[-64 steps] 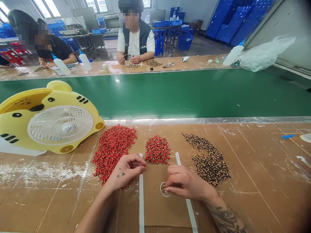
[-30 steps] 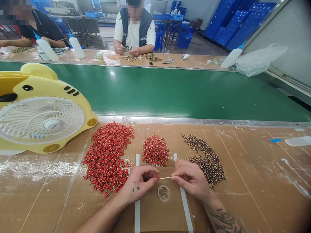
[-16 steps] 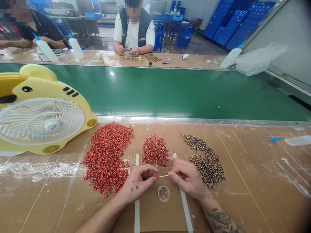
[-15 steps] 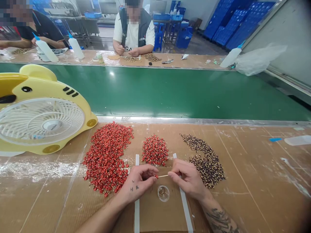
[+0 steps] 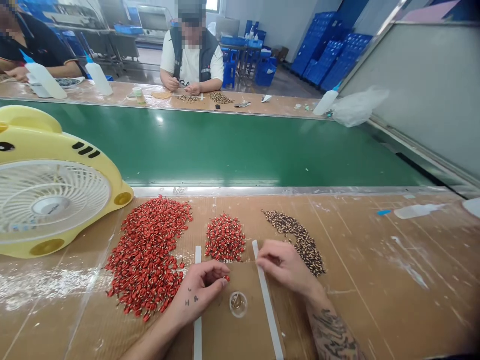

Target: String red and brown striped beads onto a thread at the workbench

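My left hand rests on a brown card and pinches a small red piece between thumb and fingers. My right hand lies curled beside the right white strip, close to the dark speckled pile; what its fingers hold is hidden. A small clear round cap stands on the card between my hands. A large red pile lies at the left and a smaller red pile just beyond my fingers.
A yellow animal-shaped fan stands at the left. A green conveyor belt runs across behind the bench. Two other people sit beyond it with white squeeze bottles. A clear bag and a second bottle lie far right.
My hands have drawn apart: the thin stick that joined them is out of sight, the right hand has moved toward the dark pile, and the view has swung right.
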`<action>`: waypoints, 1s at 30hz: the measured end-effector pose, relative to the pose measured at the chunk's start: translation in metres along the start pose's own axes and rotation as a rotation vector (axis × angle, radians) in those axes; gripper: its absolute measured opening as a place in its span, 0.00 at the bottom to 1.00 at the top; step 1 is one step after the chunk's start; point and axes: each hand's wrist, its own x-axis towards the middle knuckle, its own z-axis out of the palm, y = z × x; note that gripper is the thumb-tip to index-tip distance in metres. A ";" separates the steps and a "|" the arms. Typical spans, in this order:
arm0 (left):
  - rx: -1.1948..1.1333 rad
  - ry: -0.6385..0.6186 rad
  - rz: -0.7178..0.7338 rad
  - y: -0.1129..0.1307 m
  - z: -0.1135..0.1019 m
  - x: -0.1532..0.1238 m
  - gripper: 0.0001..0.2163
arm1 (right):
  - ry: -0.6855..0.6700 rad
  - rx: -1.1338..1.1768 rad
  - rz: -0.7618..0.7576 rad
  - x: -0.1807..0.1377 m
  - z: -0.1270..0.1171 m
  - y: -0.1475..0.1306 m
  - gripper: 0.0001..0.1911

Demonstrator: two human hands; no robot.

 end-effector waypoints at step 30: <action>0.040 -0.036 0.021 0.001 -0.001 0.000 0.05 | 0.315 -0.361 0.454 -0.022 -0.050 0.073 0.17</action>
